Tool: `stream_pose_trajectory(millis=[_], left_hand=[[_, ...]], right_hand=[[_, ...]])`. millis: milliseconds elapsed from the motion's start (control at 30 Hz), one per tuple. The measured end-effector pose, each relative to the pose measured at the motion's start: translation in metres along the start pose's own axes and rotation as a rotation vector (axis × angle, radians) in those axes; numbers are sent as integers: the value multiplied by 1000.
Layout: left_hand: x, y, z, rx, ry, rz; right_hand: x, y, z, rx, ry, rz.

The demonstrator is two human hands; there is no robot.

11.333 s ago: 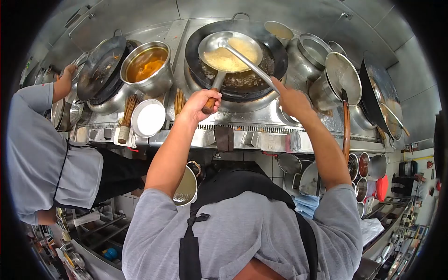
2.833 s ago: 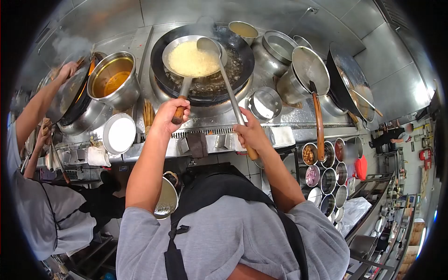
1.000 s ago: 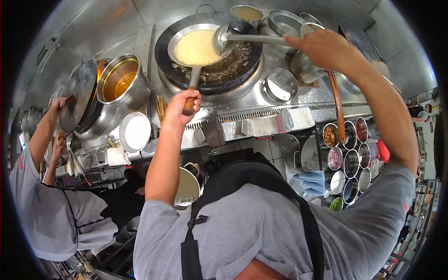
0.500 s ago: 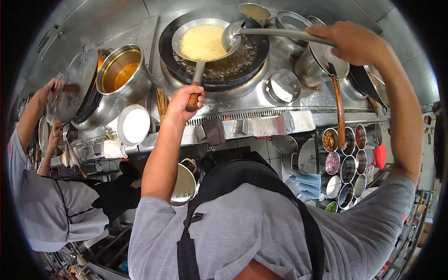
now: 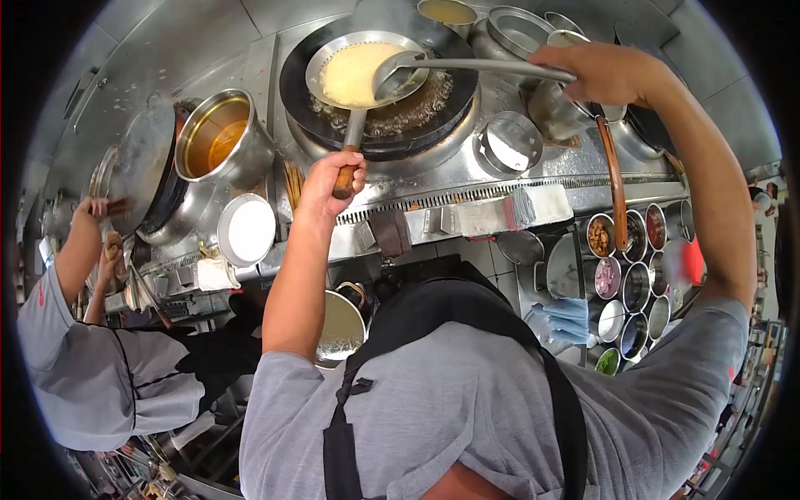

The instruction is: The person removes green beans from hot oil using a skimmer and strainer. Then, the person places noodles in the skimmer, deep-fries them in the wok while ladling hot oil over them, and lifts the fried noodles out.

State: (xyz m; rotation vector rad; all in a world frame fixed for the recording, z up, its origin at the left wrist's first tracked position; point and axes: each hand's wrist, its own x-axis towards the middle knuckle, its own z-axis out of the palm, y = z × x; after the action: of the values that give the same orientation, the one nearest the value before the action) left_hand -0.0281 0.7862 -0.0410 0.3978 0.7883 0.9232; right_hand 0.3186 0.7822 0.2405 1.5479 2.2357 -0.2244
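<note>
My left hand (image 5: 327, 185) is wrapped round the wooden handle of a metal strainer (image 5: 354, 129), which sits over a dark wok (image 5: 293, 104). Pale yellow, fine-grained food (image 5: 354, 71) fills much of the strainer's bowl. Below it, liquid (image 5: 408, 117) bubbles in the wok. My right hand (image 5: 596, 73) grips the long metal handle of a ladle (image 5: 492, 65) from the right. The ladle's bowl lies over the right part of the food, inside the strainer's rim; how deep it presses cannot be made out.
To the left stand a pot of amber liquid (image 5: 243, 158) and a white-bottomed bowl (image 5: 247, 229). A co-worker (image 5: 125, 367) handles another smoking wok further left. Right of my wok is a metal container (image 5: 510, 142). Several ingredient tins (image 5: 637, 287) stand lower right, near a wooden handle (image 5: 615, 187).
The ladle's bowl has moved left, further over the food, and my right hand has come left with it. My left hand keeps its hold on the strainer. The whole view has shifted slightly.
</note>
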Motion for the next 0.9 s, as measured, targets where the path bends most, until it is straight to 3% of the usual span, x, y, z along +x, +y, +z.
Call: stream_pose_trajectory(millis=[133, 400, 500, 633, 733, 833, 900], left_hand=[[2, 0, -3, -1, -6, -2], [4, -1, 1, -3, -29, 0], [3, 0, 0, 1, -27, -7], [4, 0, 0, -7, -8, 4], [4, 1, -1, -22, -15, -13], [3, 1, 1, -30, -7, -23], [0, 0, 4, -1, 14, -3]], right_hand=[[-35, 12, -9, 306, -80, 158], [-2, 11, 79, 819, -146, 47], [-3, -10, 95, 736, -69, 59], [-5, -13, 116, 1022, -13, 35], [-6, -21, 125, 1003, 76, 122], [12, -3, 172, 560, 451, 38], [9, 8, 173, 656, 374, 112]])
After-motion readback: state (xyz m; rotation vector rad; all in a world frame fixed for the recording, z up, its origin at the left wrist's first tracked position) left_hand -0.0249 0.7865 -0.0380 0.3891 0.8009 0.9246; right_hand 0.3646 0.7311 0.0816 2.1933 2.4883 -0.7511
